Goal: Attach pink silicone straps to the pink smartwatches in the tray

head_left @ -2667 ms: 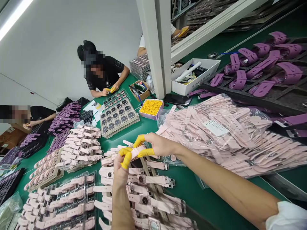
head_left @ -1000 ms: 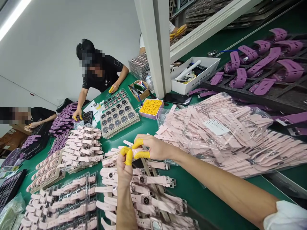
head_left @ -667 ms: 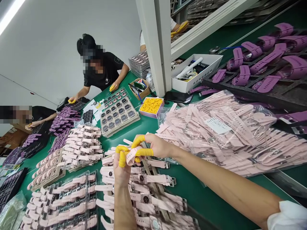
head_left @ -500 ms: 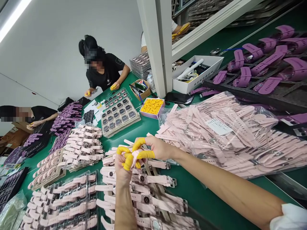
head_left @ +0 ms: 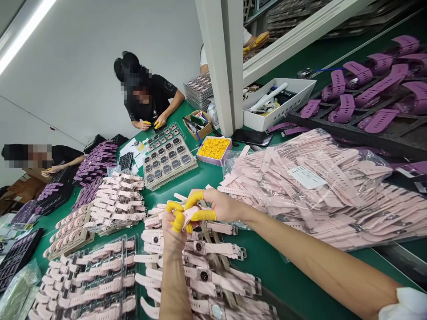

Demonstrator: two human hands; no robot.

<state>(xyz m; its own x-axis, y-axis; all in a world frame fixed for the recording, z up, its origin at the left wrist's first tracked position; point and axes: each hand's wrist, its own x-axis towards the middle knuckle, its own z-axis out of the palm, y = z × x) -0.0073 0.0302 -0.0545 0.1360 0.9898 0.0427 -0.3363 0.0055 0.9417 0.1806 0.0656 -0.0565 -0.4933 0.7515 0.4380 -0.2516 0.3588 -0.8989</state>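
Note:
Both my hands wear yellow finger cots and meet over a tray of pink smartwatches. My left hand curls its fingers round a pale pink watch strap. From the right, my right hand pinches the same strap between thumb and fingers. Much of the strap is hidden by the fingers, and I cannot tell whether a watch case is joined to it. Beneath the hands lie pink smartwatches, backs up with round sensors showing, their straps stretched out sideways.
Bagged pink straps are heaped at right, below a black tray of purple watches. A yellow finger-cot box and a tray of watch cases stand farther back. A white post rises there. Co-workers sit across the table.
My hands keep their grip on the strap, with only slight finger movement. The view has shifted a little. Across the table, a co-worker's hands have come closer together.

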